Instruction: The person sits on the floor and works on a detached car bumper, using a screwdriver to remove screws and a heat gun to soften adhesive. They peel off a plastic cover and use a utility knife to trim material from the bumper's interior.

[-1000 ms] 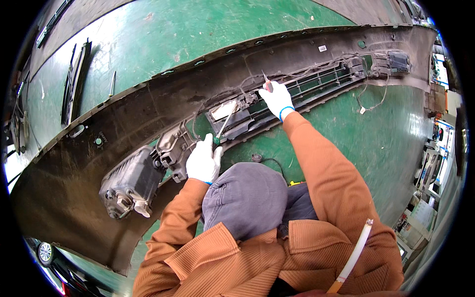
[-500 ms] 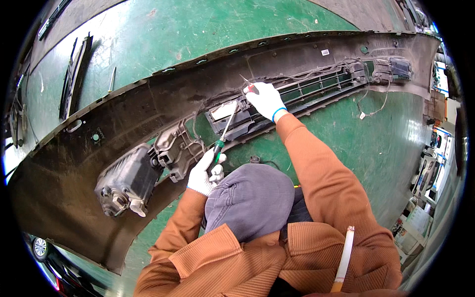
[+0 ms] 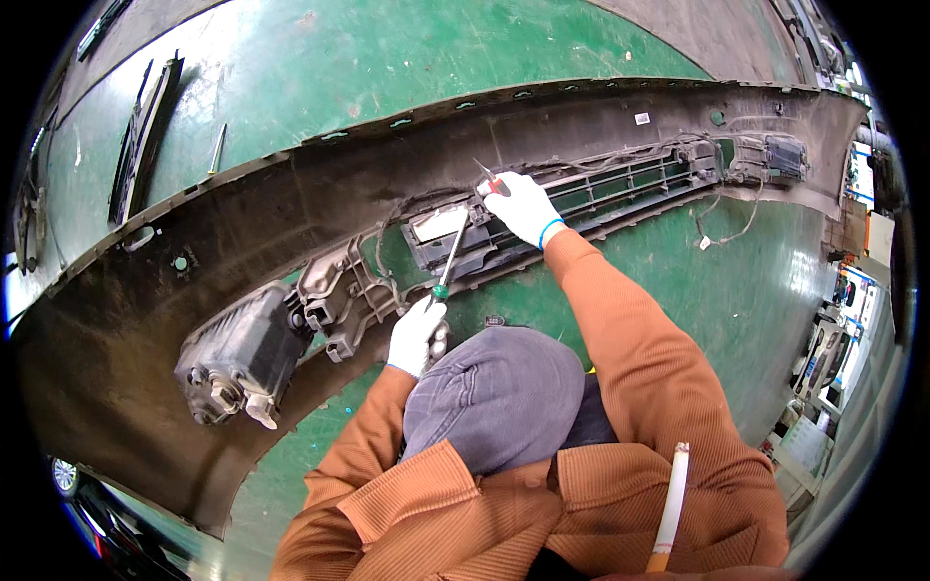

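Note:
A large dark bumper cover [image 3: 320, 184] lies with its inner side up across the floor. My left hand [image 3: 417, 336], in a white glove, is closed around the green handle of a screwdriver [image 3: 452, 261]. Its shaft slants up to the edge of a white rectangular panel [image 3: 438, 225] on the slatted grille [image 3: 620, 184]; I cannot tell whether the tip touches it. Beside that panel, my gloved right hand [image 3: 523, 208] grips a small red-handled tool [image 3: 495, 183] with a thin pointed tip angled up and left. The glove hides the rest of it.
A black box-shaped part [image 3: 242, 344] and a grey bracket [image 3: 334, 290] sit at the bumper's left. Wiring [image 3: 741, 232] trails onto the green floor [image 3: 436, 58] at right. Dark strips [image 3: 145, 145] lie far left, near a thin rod [image 3: 218, 148]. A cigarette [image 3: 672, 504] juts up below.
The view has shifted, so the bumper appears slightly lower. My left hand has slid up the screwdriver handle and covers more of it. My right hand keeps its place by the grille.

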